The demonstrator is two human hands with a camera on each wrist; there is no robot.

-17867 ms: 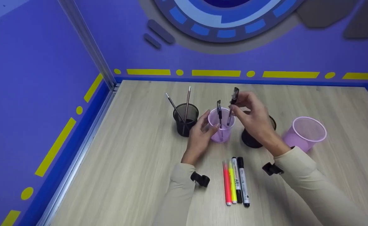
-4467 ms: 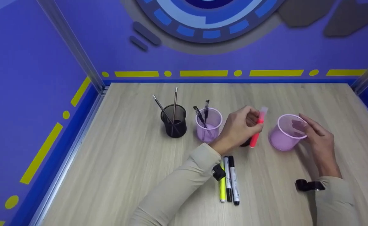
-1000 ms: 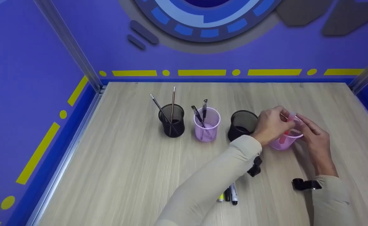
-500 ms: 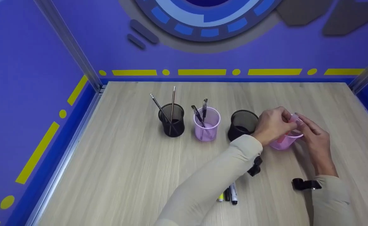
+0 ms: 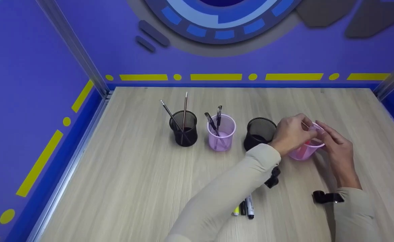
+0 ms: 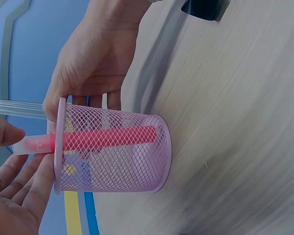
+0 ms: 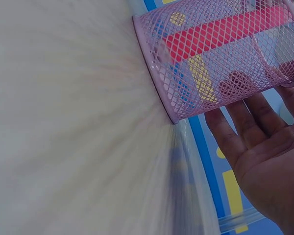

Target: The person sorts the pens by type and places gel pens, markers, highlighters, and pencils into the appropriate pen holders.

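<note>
- Left hand point(image 5: 291, 135): thumb and fingers pinch the smooth, translucent cap point(image 6: 28, 146) of a red highlighter point(image 6: 98, 140).
- It lies inside the round, diamond-meshed pink cup point(image 6: 120, 171), just past three o'clock in the head view.
- Right hand point(image 5: 341, 153): fingers and thumb clamped on that cup's rim point(image 6: 58, 171).
- Nearest black mesh cup point(image 5: 260, 132): nine o'clock from the pink one.

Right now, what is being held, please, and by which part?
The left hand pinches the red marker by its cap; the right hand grips the pink cup near its rim.
</note>
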